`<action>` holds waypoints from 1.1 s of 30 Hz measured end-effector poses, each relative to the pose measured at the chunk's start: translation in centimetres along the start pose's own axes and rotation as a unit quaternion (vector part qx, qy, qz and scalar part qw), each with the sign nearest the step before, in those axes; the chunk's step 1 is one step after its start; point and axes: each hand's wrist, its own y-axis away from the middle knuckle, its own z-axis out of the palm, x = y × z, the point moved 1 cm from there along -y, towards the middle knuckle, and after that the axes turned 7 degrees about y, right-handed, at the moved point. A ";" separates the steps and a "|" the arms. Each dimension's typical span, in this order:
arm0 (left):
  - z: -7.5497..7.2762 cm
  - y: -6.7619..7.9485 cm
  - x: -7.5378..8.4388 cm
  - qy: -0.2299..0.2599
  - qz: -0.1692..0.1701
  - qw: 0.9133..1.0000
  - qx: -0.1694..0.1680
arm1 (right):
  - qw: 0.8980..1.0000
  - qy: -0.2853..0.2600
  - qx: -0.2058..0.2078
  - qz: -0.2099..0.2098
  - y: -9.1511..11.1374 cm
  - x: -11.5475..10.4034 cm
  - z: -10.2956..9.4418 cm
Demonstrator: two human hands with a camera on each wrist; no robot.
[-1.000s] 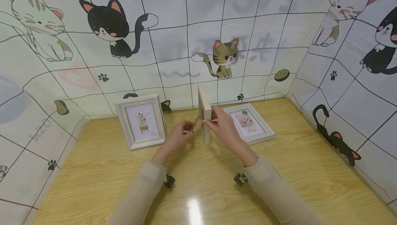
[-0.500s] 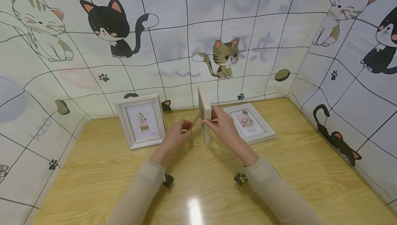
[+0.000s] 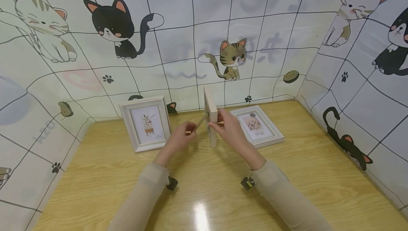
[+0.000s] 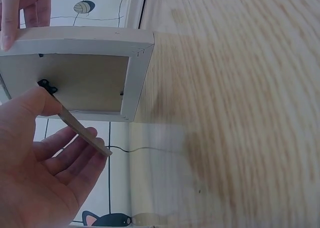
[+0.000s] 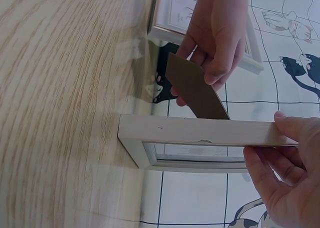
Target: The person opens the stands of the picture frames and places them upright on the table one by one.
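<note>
A white picture frame (image 3: 211, 114) stands upright on the table, edge-on in the head view. Its brown back panel (image 4: 90, 80) shows in the left wrist view, with a flat stand leg (image 5: 195, 88) hinged out from it. My left hand (image 3: 181, 137) pinches that leg between thumb and fingers. With the thumb on one side of the edge and fingers on the other, my right hand (image 3: 230, 126) grips the frame's side. The picture side is mostly hidden in the head view; the right wrist view catches a sliver of its glass.
To the left a second white picture frame (image 3: 126, 125), holding a potted-plant print, stands leaning back. A third frame (image 3: 267, 132) with a flower print lies flat on the right. Cat-patterned cloth walls (image 3: 178, 47) enclose the wooden table (image 3: 223, 195) at the back and sides.
My left hand has shifted slightly left, swinging the stand leg a little farther from the back panel. My right hand keeps its grip, and the frame stays in place.
</note>
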 end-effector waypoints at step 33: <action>-0.7 -0.1 -0.2 -0.011 0.009 1.000 -0.007 | 1.000 0.006 -0.011 -0.004 -0.2 -0.1 0.2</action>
